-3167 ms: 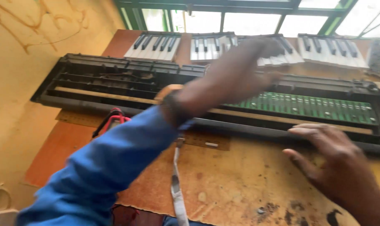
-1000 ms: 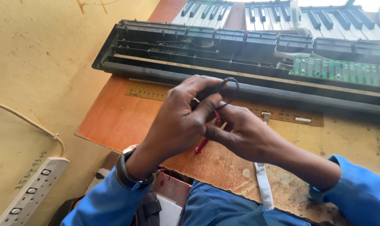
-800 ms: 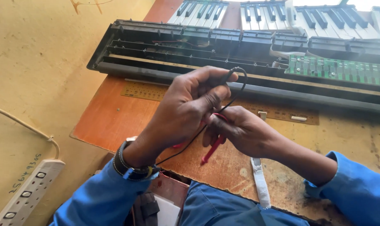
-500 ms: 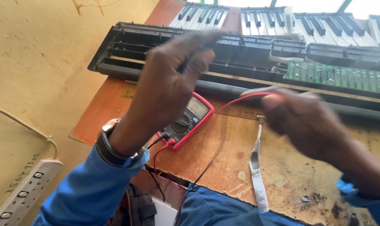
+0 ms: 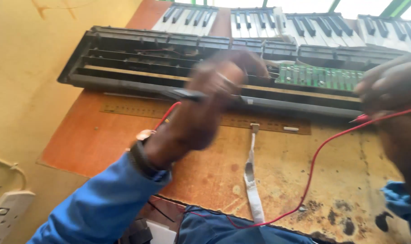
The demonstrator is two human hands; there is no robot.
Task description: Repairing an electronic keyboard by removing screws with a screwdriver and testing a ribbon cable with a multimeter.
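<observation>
Over keyboard shell, left hand blurred

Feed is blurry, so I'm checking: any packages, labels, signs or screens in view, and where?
No package, sign or screen shows.
Power strip: lower left corner, white, oblong, with small dark markings.
Ruler: flat on the table, left of centre, long, brownish, with a printed scale.

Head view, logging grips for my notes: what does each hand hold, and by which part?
The left hand pinches a dark probe by its rear end, blurred. The right hand holds the red probe near where the red lead joins.
</observation>
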